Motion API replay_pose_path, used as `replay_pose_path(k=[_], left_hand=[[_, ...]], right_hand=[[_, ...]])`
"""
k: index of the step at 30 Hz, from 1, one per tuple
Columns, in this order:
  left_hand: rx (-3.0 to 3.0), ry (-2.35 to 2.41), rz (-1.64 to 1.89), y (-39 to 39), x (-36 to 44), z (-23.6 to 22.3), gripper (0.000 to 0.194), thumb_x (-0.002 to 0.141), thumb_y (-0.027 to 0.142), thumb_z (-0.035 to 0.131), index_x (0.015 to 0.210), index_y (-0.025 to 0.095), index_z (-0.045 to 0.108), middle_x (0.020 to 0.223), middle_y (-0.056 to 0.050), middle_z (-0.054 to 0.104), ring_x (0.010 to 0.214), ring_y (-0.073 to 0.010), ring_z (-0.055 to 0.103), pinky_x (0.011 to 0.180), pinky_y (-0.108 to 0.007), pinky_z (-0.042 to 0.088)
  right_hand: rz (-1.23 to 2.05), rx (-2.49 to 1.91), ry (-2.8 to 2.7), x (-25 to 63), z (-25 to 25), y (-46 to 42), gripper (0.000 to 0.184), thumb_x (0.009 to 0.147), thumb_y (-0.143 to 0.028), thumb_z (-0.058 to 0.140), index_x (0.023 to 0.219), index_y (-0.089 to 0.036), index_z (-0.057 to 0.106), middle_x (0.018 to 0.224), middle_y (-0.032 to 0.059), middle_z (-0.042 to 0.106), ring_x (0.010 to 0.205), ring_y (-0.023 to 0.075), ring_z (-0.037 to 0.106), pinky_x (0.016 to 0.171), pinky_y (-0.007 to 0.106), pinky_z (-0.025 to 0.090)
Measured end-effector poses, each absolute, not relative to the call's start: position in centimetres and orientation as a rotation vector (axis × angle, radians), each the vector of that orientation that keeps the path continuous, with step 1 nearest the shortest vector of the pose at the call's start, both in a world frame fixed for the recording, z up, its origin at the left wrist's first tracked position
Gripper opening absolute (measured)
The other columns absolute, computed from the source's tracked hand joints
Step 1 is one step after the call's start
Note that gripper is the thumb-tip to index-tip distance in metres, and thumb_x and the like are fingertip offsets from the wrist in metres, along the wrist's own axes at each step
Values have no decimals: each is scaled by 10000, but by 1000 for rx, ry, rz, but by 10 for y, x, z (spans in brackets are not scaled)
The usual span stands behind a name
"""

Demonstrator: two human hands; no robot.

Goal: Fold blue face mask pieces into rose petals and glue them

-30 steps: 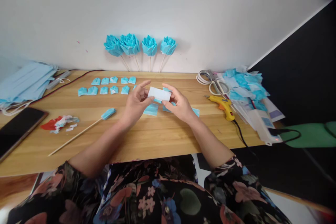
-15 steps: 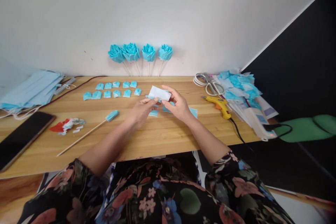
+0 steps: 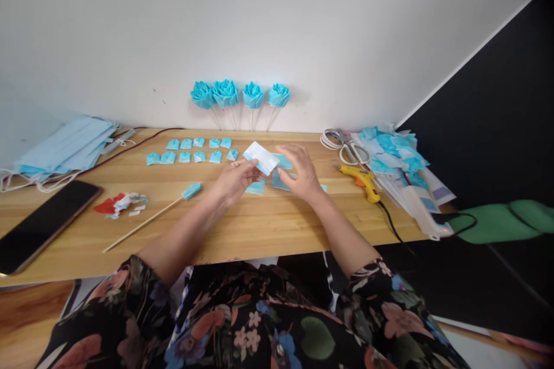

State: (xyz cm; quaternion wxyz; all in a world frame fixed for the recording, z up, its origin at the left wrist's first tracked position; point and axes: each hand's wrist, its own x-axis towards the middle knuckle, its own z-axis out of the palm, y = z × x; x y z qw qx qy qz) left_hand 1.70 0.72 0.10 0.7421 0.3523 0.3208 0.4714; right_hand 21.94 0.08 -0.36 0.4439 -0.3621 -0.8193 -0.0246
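Observation:
My left hand (image 3: pixel 238 180) pinches a small white-and-blue piece of mask fabric (image 3: pixel 262 157) by its lower left edge, white side up. Beside its right end is my right hand (image 3: pixel 299 172), fingers apart and curved, thumb close to the fabric's corner; whether it touches is hard to see. Under and around the hands lie flat blue fabric rectangles (image 3: pixel 255 187), partly covered. Two rows of folded blue petals (image 3: pixel 185 157) sit behind my left hand. A wooden stick with a rolled blue tip (image 3: pixel 191 190) lies to the left.
Several blue fabric flowers on sticks (image 3: pixel 252 95) lean on the wall. A yellow glue gun (image 3: pixel 363 180), scissors (image 3: pixel 355 153), a tape roll (image 3: pixel 331 139), blue scraps (image 3: pixel 389 147) and a power strip (image 3: pixel 426 213) lie right. Masks (image 3: pixel 64 144), a phone (image 3: pixel 47 225) and red-white scraps (image 3: pixel 119 203) lie left.
The fabric piece has tilted, its right end now lower. My right hand has loosened and moved slightly right of it, while my left hand keeps its pinch. The view has shifted a little.

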Motion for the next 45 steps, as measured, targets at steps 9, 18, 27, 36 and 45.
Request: replay_pose_path(k=[9, 18, 27, 36, 45], left_hand=[[803, 734, 994, 5, 19, -3, 225, 692, 284, 817, 636, 147, 649, 638, -30, 661, 638, -129, 598, 619, -268, 444], [913, 814, 1042, 2, 21, -5, 202, 744, 307, 770, 669, 147, 672, 673, -19, 637, 629, -111, 557, 614, -259, 446], [866, 816, 1099, 4, 21, -5, 187, 733, 310, 777, 712, 141, 700, 698, -29, 670, 665, -122, 579, 645, -265, 455], [1130, 896, 936, 4, 19, -11, 265, 715, 391, 801, 621, 170, 689, 623, -21, 644, 614, -140, 563, 668, -308, 466], [1134, 926, 943, 6, 19, -8, 305, 677, 438, 817, 582, 178, 689, 598, -20, 634, 596, -136, 554, 637, -292, 473]], right_hand=[[-25, -882, -2186, 215, -8, 2, 216, 924, -242, 601, 1002, -379, 748, 1308, -3, 640, 1283, 262, 494, 1071, 551, 431], [94, -884, -2153, 212, -11, 3, 145, 924, -337, 630, 936, -370, 771, 1320, 3, 635, 1269, 269, 493, 1072, 567, 418], [365, -871, -1995, 210, -9, -2, 127, 924, -363, 634, 933, -342, 758, 1317, 23, 645, 1253, 253, 533, 1054, 534, 444], [1213, -971, -1571, 207, -8, 8, 586, 850, -503, 662, 1368, -250, 554, 1130, 69, 715, 948, 199, 676, 792, 340, 563], [1119, -956, -1733, 200, 22, 22, 534, 816, -267, 680, 1339, -270, 573, 896, -16, 664, 728, 113, 582, 677, 260, 512]])
